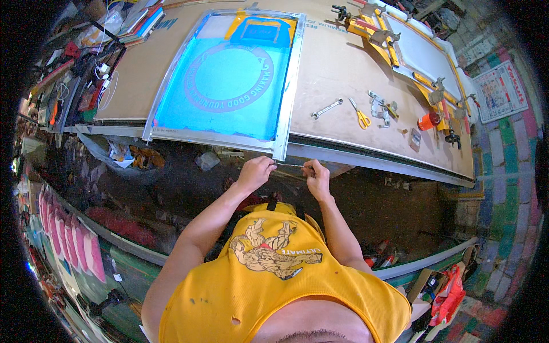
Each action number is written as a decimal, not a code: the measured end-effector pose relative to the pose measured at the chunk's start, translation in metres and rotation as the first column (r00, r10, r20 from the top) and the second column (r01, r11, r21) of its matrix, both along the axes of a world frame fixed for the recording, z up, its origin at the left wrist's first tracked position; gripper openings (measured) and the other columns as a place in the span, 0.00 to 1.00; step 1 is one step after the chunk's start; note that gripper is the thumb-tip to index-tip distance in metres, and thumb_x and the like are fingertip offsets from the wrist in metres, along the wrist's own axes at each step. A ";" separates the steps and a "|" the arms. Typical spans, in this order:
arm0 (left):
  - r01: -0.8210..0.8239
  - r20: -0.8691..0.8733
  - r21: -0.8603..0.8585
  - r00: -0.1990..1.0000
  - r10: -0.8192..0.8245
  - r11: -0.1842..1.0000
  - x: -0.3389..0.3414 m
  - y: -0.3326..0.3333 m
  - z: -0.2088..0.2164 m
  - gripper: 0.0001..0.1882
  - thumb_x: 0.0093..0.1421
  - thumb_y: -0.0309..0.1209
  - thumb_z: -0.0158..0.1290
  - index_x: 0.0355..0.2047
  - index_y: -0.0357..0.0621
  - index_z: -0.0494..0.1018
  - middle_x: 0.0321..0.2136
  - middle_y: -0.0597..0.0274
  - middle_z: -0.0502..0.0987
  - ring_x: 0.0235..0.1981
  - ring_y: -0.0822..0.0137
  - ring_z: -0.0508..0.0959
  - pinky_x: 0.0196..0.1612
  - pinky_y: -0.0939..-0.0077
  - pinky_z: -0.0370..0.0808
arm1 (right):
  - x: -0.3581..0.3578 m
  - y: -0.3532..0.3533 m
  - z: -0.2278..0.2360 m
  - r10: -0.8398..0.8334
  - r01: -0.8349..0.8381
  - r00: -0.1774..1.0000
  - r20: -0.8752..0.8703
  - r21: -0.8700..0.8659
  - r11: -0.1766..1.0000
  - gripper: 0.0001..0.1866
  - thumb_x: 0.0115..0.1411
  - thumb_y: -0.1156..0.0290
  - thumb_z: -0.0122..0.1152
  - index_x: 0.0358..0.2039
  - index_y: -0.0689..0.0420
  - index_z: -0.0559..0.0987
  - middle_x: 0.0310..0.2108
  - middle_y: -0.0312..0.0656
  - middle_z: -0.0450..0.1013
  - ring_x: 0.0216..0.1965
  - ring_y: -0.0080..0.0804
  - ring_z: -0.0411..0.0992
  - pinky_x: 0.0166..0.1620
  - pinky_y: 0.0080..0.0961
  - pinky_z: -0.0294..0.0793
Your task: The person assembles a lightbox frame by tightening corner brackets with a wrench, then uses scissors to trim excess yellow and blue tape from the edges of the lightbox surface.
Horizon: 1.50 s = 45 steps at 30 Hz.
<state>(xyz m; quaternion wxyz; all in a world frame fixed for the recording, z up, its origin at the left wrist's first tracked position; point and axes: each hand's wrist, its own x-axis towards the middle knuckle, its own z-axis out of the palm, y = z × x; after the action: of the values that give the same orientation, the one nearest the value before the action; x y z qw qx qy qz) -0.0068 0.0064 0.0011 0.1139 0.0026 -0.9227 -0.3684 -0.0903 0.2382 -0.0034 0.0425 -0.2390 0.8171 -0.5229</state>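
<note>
My left hand (257, 173) and my right hand (317, 177) are raised side by side just in front of the table's near edge. Both are closed in a pinch on a thin pale strand (290, 166) stretched between them; it is too fine to tell its kind. Right above my left hand is the near corner of a silkscreen frame (281, 128). Its metal rim surrounds a blue mesh (229, 121) with a ring-shaped design and a yellow patch at the far end. The frame lies on the table and its near end sticks out past the edge.
On the brown tabletop (320, 77) to the right lie a wrench (326, 108), yellow-handled scissors (361, 116), metal clamp parts (382, 108) and an orange container (428, 121). A yellow clamp rig (374, 35) holds a white screen behind them. White cables (104, 83) hang at the left.
</note>
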 end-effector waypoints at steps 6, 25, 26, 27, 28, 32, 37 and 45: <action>-0.003 -0.075 -0.058 0.997 -0.001 0.998 0.002 0.003 0.001 0.06 0.58 0.29 0.60 0.32 0.40 0.77 0.30 0.54 0.80 0.33 0.51 0.81 0.36 0.59 0.78 | 0.005 0.008 0.021 0.159 -0.134 0.945 -0.288 0.103 0.986 0.19 0.44 0.93 0.52 0.37 0.63 0.76 0.29 0.47 0.77 0.30 0.39 0.79 0.33 0.30 0.78; 0.076 -0.093 -0.195 0.991 -0.096 0.978 -0.001 -0.001 0.001 0.07 0.57 0.29 0.59 0.29 0.41 0.73 0.27 0.56 0.75 0.30 0.51 0.78 0.33 0.56 0.76 | -0.002 -0.020 -0.001 -0.016 0.062 0.958 0.287 -0.151 0.987 0.05 0.63 0.75 0.63 0.39 0.60 0.78 0.32 0.39 0.79 0.30 0.24 0.76 0.34 0.25 0.74; 0.077 -0.089 -0.207 0.991 -0.098 0.975 -0.002 0.000 0.002 0.07 0.57 0.29 0.59 0.29 0.41 0.73 0.26 0.56 0.75 0.30 0.50 0.78 0.32 0.56 0.76 | -0.001 -0.021 -0.003 -0.019 0.072 0.952 0.304 -0.164 0.984 0.05 0.63 0.76 0.62 0.39 0.60 0.78 0.33 0.39 0.79 0.31 0.24 0.76 0.35 0.25 0.75; 0.079 -0.084 -0.219 0.991 -0.099 0.972 -0.002 0.000 0.003 0.07 0.57 0.29 0.59 0.29 0.41 0.73 0.26 0.56 0.75 0.29 0.50 0.78 0.32 0.56 0.75 | 0.001 -0.024 0.001 -0.022 0.083 0.946 0.322 -0.177 0.981 0.04 0.64 0.76 0.61 0.39 0.60 0.77 0.34 0.38 0.79 0.31 0.24 0.76 0.36 0.26 0.75; 0.071 -0.085 -0.200 0.992 -0.089 0.977 -0.002 -0.001 0.002 0.07 0.57 0.29 0.59 0.28 0.41 0.73 0.26 0.56 0.75 0.29 0.51 0.78 0.32 0.56 0.76 | 0.005 -0.029 0.003 -0.003 0.095 0.938 0.347 -0.249 0.964 0.04 0.65 0.76 0.60 0.39 0.61 0.76 0.35 0.39 0.79 0.32 0.25 0.77 0.37 0.25 0.76; 0.047 -0.090 -0.099 0.994 -0.056 0.994 -0.003 0.000 -0.002 0.06 0.57 0.29 0.58 0.27 0.42 0.73 0.25 0.56 0.74 0.28 0.51 0.79 0.31 0.57 0.76 | 0.017 -0.039 0.002 0.042 0.135 0.925 0.377 -0.432 0.892 0.03 0.67 0.79 0.56 0.40 0.61 0.72 0.38 0.43 0.79 0.34 0.26 0.78 0.39 0.23 0.77; 0.006 -0.134 -0.119 0.991 -0.023 0.993 -0.002 0.003 -0.011 0.03 0.54 0.26 0.57 0.27 0.42 0.73 0.24 0.56 0.75 0.29 0.51 0.79 0.31 0.56 0.76 | 0.026 -0.052 0.011 0.012 0.177 0.922 0.386 -0.451 0.875 0.04 0.66 0.83 0.55 0.38 0.61 0.71 0.36 0.44 0.79 0.33 0.27 0.78 0.37 0.24 0.78; 0.095 -0.104 0.271 0.992 -0.069 0.958 0.004 -0.003 -0.020 0.08 0.61 0.31 0.50 0.35 0.42 0.77 0.28 0.48 0.77 0.32 0.42 0.79 0.38 0.54 0.76 | 0.028 -0.111 0.054 0.304 -0.142 0.874 -0.380 0.398 0.906 0.20 0.54 0.74 0.59 0.49 0.55 0.75 0.32 0.45 0.77 0.33 0.45 0.79 0.36 0.39 0.78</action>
<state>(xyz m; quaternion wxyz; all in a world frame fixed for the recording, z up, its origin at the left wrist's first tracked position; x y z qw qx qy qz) -0.0030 0.0034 -0.0192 0.1399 -0.0369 -0.8555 -0.4972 -0.0622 0.1274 0.0504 -0.0363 -0.4314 0.8534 -0.2903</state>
